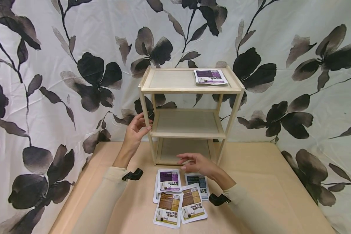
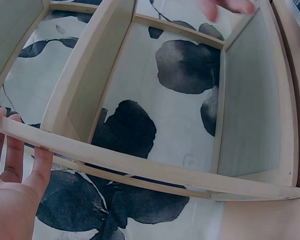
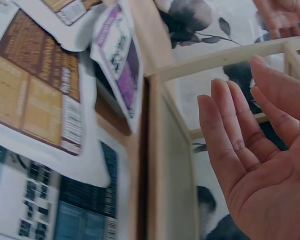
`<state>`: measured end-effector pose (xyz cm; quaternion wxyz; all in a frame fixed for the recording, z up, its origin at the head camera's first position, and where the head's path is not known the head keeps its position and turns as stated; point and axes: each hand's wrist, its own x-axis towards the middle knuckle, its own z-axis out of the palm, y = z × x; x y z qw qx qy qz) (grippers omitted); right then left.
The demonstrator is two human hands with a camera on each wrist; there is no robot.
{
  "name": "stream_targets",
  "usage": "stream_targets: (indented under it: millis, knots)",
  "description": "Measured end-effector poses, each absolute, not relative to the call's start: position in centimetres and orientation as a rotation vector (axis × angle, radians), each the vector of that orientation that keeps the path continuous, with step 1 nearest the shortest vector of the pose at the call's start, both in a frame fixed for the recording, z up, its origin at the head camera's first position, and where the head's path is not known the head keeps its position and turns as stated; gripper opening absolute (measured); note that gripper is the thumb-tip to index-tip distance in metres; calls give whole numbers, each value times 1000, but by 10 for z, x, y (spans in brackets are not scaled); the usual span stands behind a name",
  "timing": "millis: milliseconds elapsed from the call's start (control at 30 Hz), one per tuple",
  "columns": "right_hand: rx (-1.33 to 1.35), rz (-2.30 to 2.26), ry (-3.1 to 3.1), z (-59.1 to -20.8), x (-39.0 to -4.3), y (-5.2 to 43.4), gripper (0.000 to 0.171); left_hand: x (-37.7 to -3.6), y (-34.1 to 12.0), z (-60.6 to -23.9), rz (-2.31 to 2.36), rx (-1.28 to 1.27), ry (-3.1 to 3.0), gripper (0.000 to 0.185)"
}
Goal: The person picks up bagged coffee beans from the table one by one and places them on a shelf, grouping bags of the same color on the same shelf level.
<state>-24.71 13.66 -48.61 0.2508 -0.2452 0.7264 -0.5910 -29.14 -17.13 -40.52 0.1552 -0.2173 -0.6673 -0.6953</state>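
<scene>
A small three-tier wooden shelf (image 1: pixel 190 135) stands on the table. My left hand (image 1: pixel 136 127) holds its front left post, the thumb in front and the fingers behind it; in the left wrist view the fingers (image 2: pixel 15 157) show behind the post. My right hand (image 1: pixel 199 165) hovers before the bottom tier with relaxed fingers and nothing in them. Below it lie several flat packets: a purple one (image 1: pixel 169 181) on top of another, two brown ones (image 1: pixel 167 209) and a dark blue one (image 1: pixel 203 187). Another purple packet (image 1: pixel 210 77) lies on the top tier, at the right.
Behind the shelf hangs a white cloth with dark flowers (image 1: pixel 99 81), reaching round both sides. The tan table (image 1: pixel 257 188) extends to the left and right of the packets. Each wrist carries a black camera (image 1: pixel 133 175).
</scene>
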Motion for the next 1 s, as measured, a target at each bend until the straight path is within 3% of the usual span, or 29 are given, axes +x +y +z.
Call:
stream_targets:
  millis: [433, 1000]
  knots:
    - [-660, -1626, 1935, -522, -247, 123, 57, -293, -171, -406, -1991, -623, -1903, 54]
    - [-578, -1600, 2024, -538, -243, 99, 44, -294, -172, -407, -1996, -621, -1919, 54]
